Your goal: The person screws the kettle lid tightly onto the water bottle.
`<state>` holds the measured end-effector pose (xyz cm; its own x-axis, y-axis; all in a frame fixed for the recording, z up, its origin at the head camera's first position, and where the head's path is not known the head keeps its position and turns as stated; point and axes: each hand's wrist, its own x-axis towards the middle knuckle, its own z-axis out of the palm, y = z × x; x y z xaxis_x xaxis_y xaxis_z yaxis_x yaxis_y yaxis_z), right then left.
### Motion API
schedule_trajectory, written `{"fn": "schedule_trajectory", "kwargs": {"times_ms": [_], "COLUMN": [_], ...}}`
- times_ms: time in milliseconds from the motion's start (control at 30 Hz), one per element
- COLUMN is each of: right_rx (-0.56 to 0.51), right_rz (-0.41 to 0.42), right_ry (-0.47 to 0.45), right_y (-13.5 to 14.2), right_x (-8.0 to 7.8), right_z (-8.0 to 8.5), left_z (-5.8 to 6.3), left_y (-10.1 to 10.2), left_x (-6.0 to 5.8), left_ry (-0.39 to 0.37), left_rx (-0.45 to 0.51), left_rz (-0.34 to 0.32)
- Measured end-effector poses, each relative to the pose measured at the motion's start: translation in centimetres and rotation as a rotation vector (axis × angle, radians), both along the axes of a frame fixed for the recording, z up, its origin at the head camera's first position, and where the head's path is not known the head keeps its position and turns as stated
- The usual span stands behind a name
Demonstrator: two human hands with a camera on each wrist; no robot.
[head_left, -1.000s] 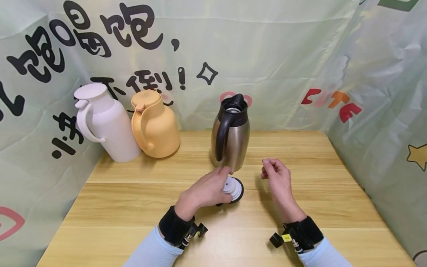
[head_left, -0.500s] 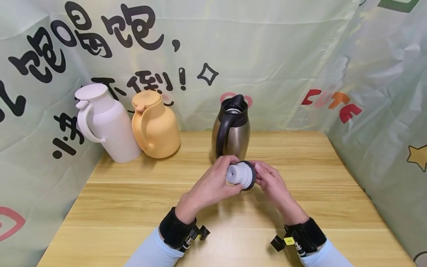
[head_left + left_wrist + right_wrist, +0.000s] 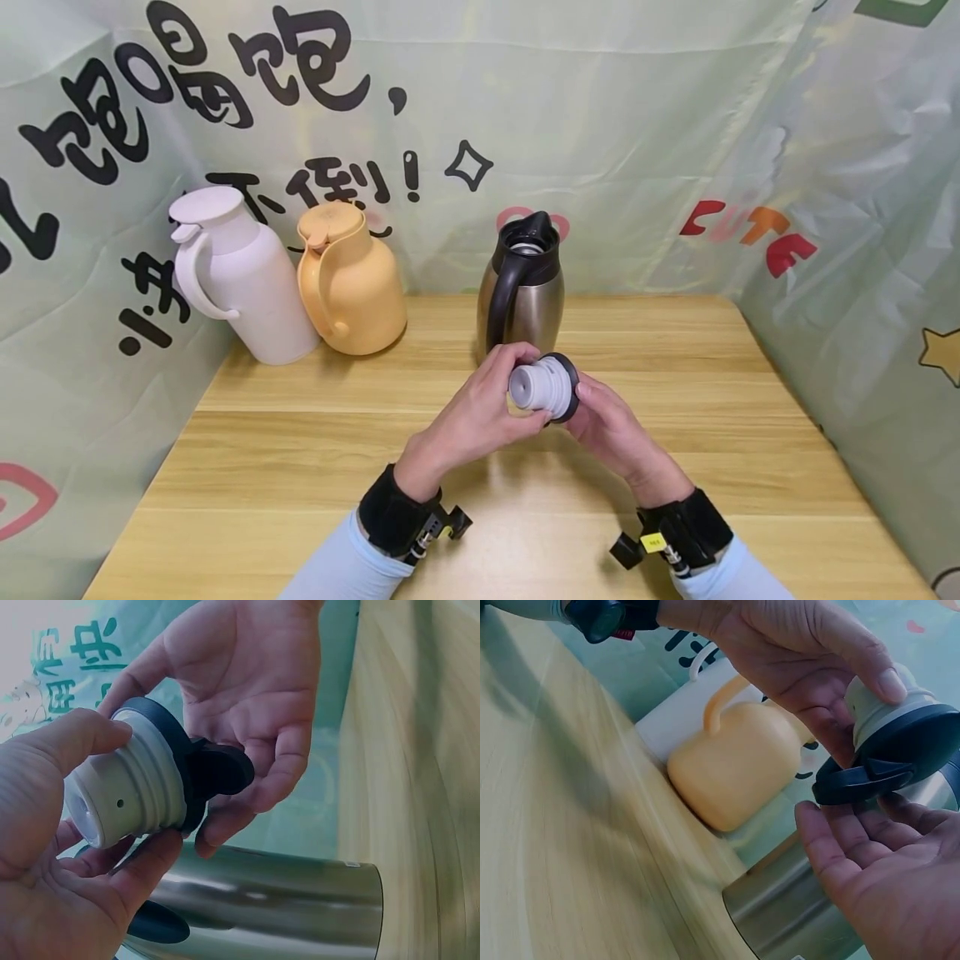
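Note:
My left hand point(image 3: 476, 412) holds a jug stopper point(image 3: 542, 387) above the table, thumb and fingers round its ribbed pale-grey plug. The plug's end faces left and its black rim faces right. At that rim is my right hand point(image 3: 611, 433), palm turned up and fingers loosely bent; its thumb touches the edge. A black tab point(image 3: 221, 769) sticks out from the stopper towards the right palm in the left wrist view. Just behind the hands stands a steel vacuum jug point(image 3: 542, 312), upright, with a black handle and an uncovered mouth. The hands hide its base in the head view.
To the left stand a pinkish-white jug point(image 3: 251, 292) and an orange jug point(image 3: 367, 292), close together, with lids on. The wooden table point(image 3: 735, 442) is bordered by a printed cloth backdrop point(image 3: 637, 125) at the back and sides.
The left hand has lifted the stopper off the table, towards the steel jug. The right hand has come in from the right to the stopper's rim and turned its palm upward.

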<state>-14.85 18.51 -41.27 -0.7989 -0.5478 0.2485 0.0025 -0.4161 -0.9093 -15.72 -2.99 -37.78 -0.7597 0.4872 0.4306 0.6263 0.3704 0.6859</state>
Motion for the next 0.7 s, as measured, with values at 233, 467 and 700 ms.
{"fn": "schedule_trajectory", "kwargs": {"times_ms": [233,467,700], "right_rx": [-0.064,-0.088,-0.12], "right_rz": [0.015,-0.11,-0.186], "right_ry": [0.023,-0.008,0.013], "right_y": [-0.1,0.3,1.1], "right_x": [-0.2,-0.2,-0.7], "right_z": [-0.4,-0.1,0.5], "left_z": [0.1,0.6,1.2], "left_y": [0.0,-0.4,-1.1], "left_x": [0.0,-0.1,-0.7], "left_ry": [0.043,0.083,0.064], "left_rx": [0.01,0.064,0.227], "left_rz": [-0.008,0.027,0.133]}}
